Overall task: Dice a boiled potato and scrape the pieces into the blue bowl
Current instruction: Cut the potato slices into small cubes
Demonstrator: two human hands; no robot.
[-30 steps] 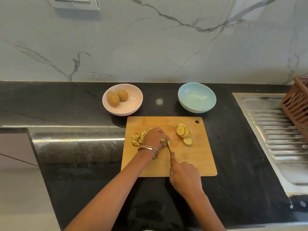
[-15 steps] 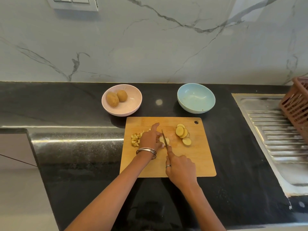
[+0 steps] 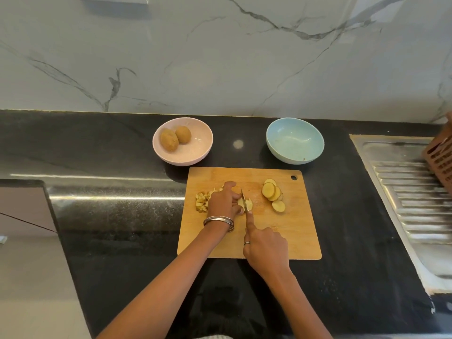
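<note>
Cutting board [image 3: 281, 243]: wooden, rectangular, hanging hole at far right corner; lay on the black counter [image 3: 122, 253], near its front edge.

Left hand [image 3: 223, 200]: rested on the board, fingers curled down onto a potato piece [image 3: 248, 204] and pinning it; two metal bangles [image 3: 218, 220] on the wrist.

Right hand [image 3: 265, 248]: fingers wrapped around a knife [image 3: 244, 200], index finger stretched along the blade's back; ring on one finger. Handle hidden inside the fist. Blade stood on edge across the pinned piece, just beside the left fingertips.

Potato slices [image 3: 272, 194]: several round ones, overlapping, on the board right of the blade, apart from it.

Diced potato [image 3: 202, 201]: small heap of cubes on the board's left part, partly hidden behind the left hand.

Blue bowl [image 3: 295, 140]: on the counter beyond the board's far right corner, well apart from the dice; a tiny speck inside.

Pink bowl [image 3: 183, 141]: beyond the far left corner, held two whole unpeeled potatoes [image 3: 175, 138], touching each other.

Steel draining board [image 3: 411, 204]: at right, with a brown slotted basket [image 3: 440, 157] at the edge of view.
</note>
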